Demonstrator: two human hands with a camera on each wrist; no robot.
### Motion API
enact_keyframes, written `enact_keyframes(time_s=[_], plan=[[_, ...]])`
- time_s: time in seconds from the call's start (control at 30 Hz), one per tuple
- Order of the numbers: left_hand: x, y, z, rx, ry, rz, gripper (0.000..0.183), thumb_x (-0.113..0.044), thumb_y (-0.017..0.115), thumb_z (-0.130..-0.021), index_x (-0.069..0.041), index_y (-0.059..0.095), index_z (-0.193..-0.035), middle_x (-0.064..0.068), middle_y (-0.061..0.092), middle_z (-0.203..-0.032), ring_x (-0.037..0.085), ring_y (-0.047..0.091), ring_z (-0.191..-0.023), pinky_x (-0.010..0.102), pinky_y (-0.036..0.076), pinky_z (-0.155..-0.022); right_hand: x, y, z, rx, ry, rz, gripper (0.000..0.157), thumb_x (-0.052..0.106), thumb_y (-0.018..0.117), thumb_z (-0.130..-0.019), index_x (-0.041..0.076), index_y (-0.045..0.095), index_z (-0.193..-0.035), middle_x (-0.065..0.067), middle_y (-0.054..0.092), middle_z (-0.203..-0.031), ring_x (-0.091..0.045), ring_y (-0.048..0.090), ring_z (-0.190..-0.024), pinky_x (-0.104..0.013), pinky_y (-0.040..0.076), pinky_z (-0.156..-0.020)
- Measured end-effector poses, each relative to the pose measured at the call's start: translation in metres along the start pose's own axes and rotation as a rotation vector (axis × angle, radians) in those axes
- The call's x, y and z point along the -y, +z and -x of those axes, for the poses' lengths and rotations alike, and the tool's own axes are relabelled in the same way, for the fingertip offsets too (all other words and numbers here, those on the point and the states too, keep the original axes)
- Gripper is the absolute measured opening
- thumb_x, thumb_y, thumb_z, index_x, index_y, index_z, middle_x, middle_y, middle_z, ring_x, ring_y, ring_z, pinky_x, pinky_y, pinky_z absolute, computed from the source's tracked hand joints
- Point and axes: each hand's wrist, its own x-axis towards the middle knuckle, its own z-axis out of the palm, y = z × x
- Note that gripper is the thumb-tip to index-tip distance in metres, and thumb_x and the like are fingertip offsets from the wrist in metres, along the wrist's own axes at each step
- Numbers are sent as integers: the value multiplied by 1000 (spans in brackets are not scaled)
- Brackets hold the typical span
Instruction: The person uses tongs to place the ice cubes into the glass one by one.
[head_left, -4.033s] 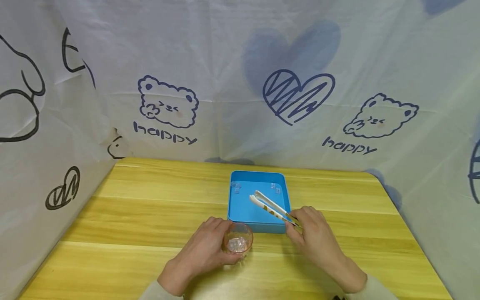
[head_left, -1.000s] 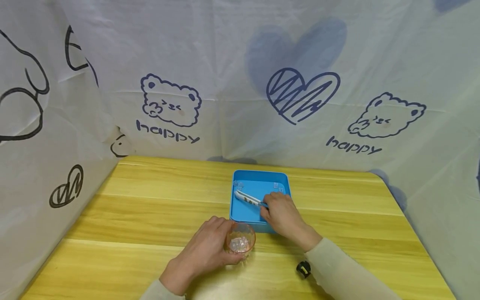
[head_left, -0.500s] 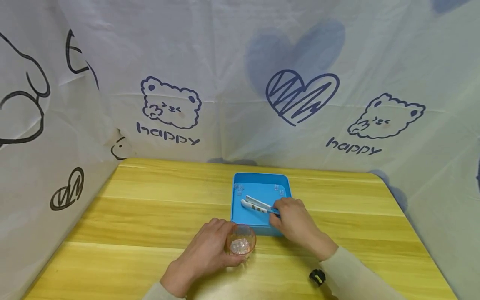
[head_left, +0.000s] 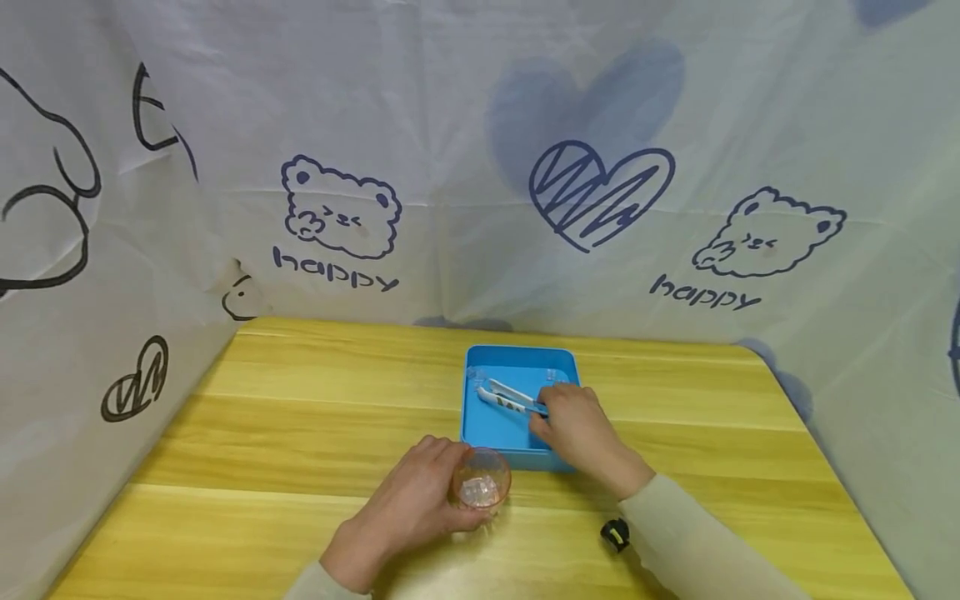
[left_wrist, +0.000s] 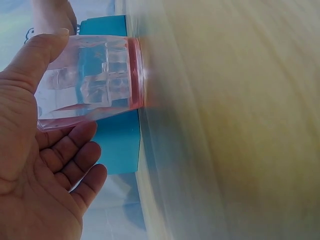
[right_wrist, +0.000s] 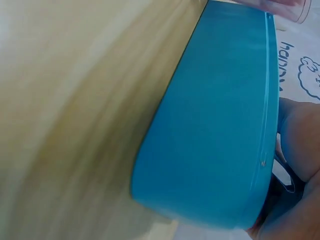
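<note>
My left hand (head_left: pixel 420 492) grips a clear, pink-rimmed cup (head_left: pixel 481 457) that stands on the table at the near left corner of a blue tray (head_left: pixel 495 435). Several clear cubes (left_wrist: pixel 100 87) lie at the cup's bottom. My right hand (head_left: pixel 577 425) holds a pair of white patterned tongs (head_left: pixel 504 402) over the tray. The tongs' arms are spread, with their tips pointing left, close to some clear cubes (head_left: pixel 476 375) in the far left corner. More clear cubes (head_left: pixel 552 375) lie at the far right, partly behind my right hand. In the right wrist view, the tray's wall (right_wrist: pixel 210 110) hides most of the tongs.
The wood-grain table (head_left: pixel 285 417) reaches back to a white cloth (head_left: pixel 450 108) printed with hearts and bears. Another cloth side (head_left: pixel 60 350) rises along the left edge. A small black device (head_left: pixel 615 535) shows beside my right sleeve (head_left: pixel 690 533).
Since four seconds ago my right hand has moved the tongs left and farther over the tray. The arms, together one second ago, have spread. The left hand still holds the cup in place.
</note>
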Motion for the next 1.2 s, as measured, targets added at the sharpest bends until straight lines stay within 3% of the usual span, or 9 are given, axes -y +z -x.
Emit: enact_keyframes(time_s=[0.17, 0.37, 0.73, 1.2], plan=[[-1, 0, 0, -2, -1, 6, 72, -57, 87, -79, -12, 66, -131, -1, 70, -122, 15, 59, -111, 42, 54, -102, 2, 3, -12, -21, -63, 37, 17, 23, 70, -98, 7, 70, -92, -1, 61, -80, -20, 53, -76, -43, 48, -74], [-1, 0, 0, -8, 11, 7, 71, -56, 88, -79, -11, 66, -130, -1, 70, -123, 16, 59, -112, 42, 54, -102, 1, 3, -11, -30, -100, 37, 19, 21, 69, -97, 10, 63, -83, 1, 52, -74, -19, 46, -72, -40, 43, -70], [0, 0, -1, 2, 4, -4, 72, -57, 87, -79, -11, 66, -131, -1, 70, -123, 16, 59, -112, 41, 54, -103, -3, -3, 13, -84, -118, 33, 21, 17, 71, -95, 10, 60, -79, 2, 48, -71, -17, 41, -69, -34, 35, -66], [-1, 0, 0, 4, 1, 3, 72, -58, 86, -79, -11, 66, -131, -1, 70, -122, 15, 58, -111, 41, 53, -103, 4, -13, 42, -111, -120, -8, 11, 16, 74, -95, 6, 69, -91, 1, 60, -80, -16, 49, -76, -33, 41, -71]])
